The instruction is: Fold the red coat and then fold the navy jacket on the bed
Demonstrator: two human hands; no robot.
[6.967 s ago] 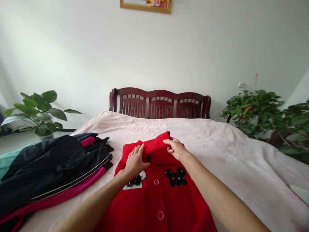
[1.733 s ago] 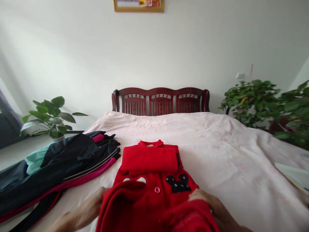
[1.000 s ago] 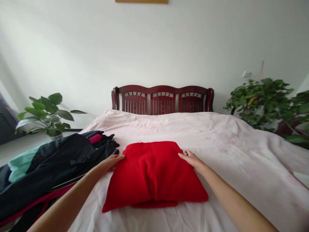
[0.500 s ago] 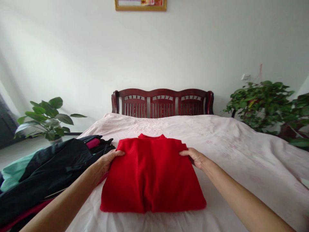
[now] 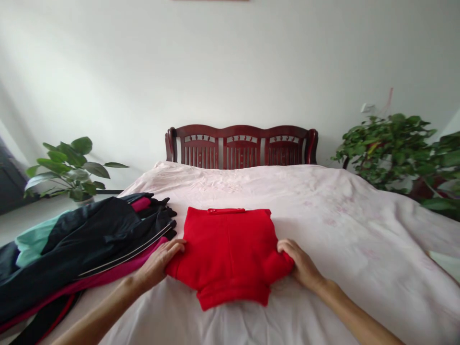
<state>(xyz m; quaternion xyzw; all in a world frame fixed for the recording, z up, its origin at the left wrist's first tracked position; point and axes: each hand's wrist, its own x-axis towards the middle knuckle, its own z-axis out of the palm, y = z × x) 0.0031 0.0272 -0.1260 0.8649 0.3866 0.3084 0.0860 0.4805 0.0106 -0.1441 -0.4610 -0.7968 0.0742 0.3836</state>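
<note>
A wide bed [image 5: 341,249] under a pale pink, faintly patterned cover fills the room's lower half, with a dark red slatted wooden headboard [image 5: 241,143] against the white wall and a leafy potted plant [image 5: 68,167] and a bushier potted plant [image 5: 391,148] on either side. Along the bed's left side lies a heap of dark jackets [image 5: 82,239] with smooth, sheen-like cloth, teal lining and a magenta band [image 5: 118,273]. The red fleece garment [image 5: 230,254] lies folded into a compact, soft-edged block near the foot of the bed, just beside that heap, with a narrow collar strip [image 5: 226,210] along its far edge. The left hand [image 5: 158,263] and right hand [image 5: 300,263] press its two sides, palms down and open, neither closed around the thick, matte cloth.
</note>
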